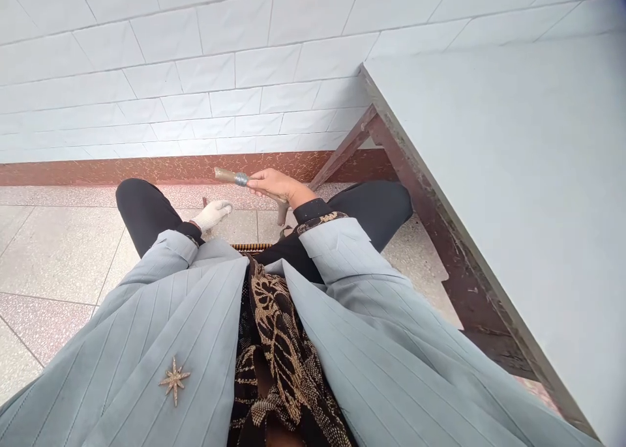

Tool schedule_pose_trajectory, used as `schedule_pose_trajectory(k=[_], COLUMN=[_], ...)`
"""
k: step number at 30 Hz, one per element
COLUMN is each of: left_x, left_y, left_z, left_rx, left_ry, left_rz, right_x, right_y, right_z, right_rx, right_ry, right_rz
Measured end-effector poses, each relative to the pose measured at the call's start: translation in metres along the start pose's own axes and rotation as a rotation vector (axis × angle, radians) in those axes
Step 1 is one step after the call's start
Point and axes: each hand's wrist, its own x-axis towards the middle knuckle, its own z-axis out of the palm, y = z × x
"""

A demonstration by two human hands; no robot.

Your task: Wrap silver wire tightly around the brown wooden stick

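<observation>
My right hand [276, 185], bare, is closed round a brown wooden stick [225, 174]. Grey wire [240, 179] is wound in a tight coil about the stick, just left of my fingertips. To the right, below my wrist, the wood shows again as a thicker, stubby end. My left hand [214, 216] wears a white knit glove and is low between my knees, apart from the stick. Its fingers look curled in. A small reddish-brown bit shows just above the glove; whether the hand holds it is not clear.
A table with a pale top [499, 160] and dark red frame stands close on my right. Ahead is a white tiled wall [235, 69] with a red-brown base strip. My knees are spread above the speckled tiled floor [63, 251]. A yellow-and-black woven edge [250, 247] shows below me.
</observation>
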Motion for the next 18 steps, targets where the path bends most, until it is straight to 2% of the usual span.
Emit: schedule_pose_trajectory(k=[2, 5, 10, 14, 18], left_x=[-0.003, -0.008, -0.012, -0.010, -0.001], left_y=[0.001, 0.003, 0.005, 0.010, 0.013], left_z=[0.005, 0.002, -0.003, -0.008, -0.017], left_rx=[0.016, 0.097, 0.297, 0.440, 0.664], left_ry=[-0.023, -0.042, -0.032, -0.041, -0.047], left_rz=[0.015, 0.034, 0.068, 0.077, 0.112], right_x=[0.006, 0.013, 0.023, 0.026, 0.024], right_y=[0.006, 0.012, 0.017, 0.023, 0.025], right_z=[0.002, 0.005, 0.011, 0.018, 0.023], right_rx=[0.075, -0.014, -0.670, -0.859, -0.905], right_ry=[0.122, 0.157, 0.148, 0.027, -0.257], right_rz=[0.051, 0.102, 0.113, 0.141, 0.215])
